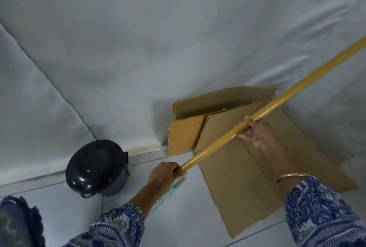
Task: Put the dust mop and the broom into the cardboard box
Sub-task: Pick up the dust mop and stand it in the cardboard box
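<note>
Box (247, 159): cardboard, on the floor (178, 217) against the wall (158, 48), flaps splayed wide; the large near flap lies flat toward the person, and the interior shows only as a dark slot at the back, contents not visible. Pole (267, 110): long, yellow, carried slantwise above the box, its upper end running out of view at the right; whether it belongs to the mop or the broom cannot be told, since no head is seen on it. Left hand (166, 173): fingers curled tight around the pole's lower end, and seemingly also over a second, pale handle with a green-patterned stretch (166, 195) passing beneath the wrist. Right hand (255, 133): fingers wrapped round the pole further up, over the near flap. Blue fringe (21, 223): bottom left corner, possibly the mop head, uncertain. Bin (97, 169): dark, lidded, left of the box. Status, as judged: nothing visibly inside the box; both items remain to be placed.
</note>
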The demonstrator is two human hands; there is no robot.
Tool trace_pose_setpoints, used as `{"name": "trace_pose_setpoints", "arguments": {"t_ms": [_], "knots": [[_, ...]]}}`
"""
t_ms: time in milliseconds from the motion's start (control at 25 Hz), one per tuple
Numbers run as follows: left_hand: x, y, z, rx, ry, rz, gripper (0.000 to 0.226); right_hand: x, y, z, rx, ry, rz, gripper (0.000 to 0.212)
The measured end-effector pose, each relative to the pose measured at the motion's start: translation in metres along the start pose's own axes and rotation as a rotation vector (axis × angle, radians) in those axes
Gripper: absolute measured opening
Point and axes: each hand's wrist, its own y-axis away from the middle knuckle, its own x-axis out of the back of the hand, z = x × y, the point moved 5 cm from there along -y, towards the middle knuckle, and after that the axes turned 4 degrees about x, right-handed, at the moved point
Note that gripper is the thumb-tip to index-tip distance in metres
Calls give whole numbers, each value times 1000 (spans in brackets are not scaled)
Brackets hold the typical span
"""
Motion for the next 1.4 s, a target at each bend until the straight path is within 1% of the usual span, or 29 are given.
{"name": "trace_pose_setpoints", "arguments": {"t_ms": [80, 240, 320, 400, 640, 720, 960, 1040, 1160, 1320, 1400], "knots": [[24, 9, 35, -60, 27, 29, 33, -10, 19, -52, 93, 37, -31, 13], [59, 30, 86, -138, 53, 53, 37, -21, 51, -122, 198, 105, -37, 14], [71, 33, 102, -159, 69, 73, 38, -23, 60, -146, 233, 123, -29, 7], [80, 37, 115, -188, 84, 75, 37, -23, 70, -166, 268, 117, -31, 5], [98, 38, 158, -259, 144, 120, 36, -11, 92, -223, 365, 112, -51, 8], [100, 33, 179, -260, 145, 134, 32, -3, 93, -245, 389, 115, -57, 9], [95, 19, 260, -261, 110, 255, 38, 34, 81, -315, 497, 158, -138, 6], [87, 13, 288, -257, 128, 295, 39, 49, 71, -335, 522, 176, -164, 11], [75, 7, 332, -260, 167, 355, 35, 68, 57, -366, 568, 212, -223, 6], [60, -4, 380, -240, 226, 428, 35, 85, 40, -405, 609, 257, -289, 17], [56, -15, 398, -231, 254, 453, 36, 90, 30, -420, 635, 285, -313, 14]]}}
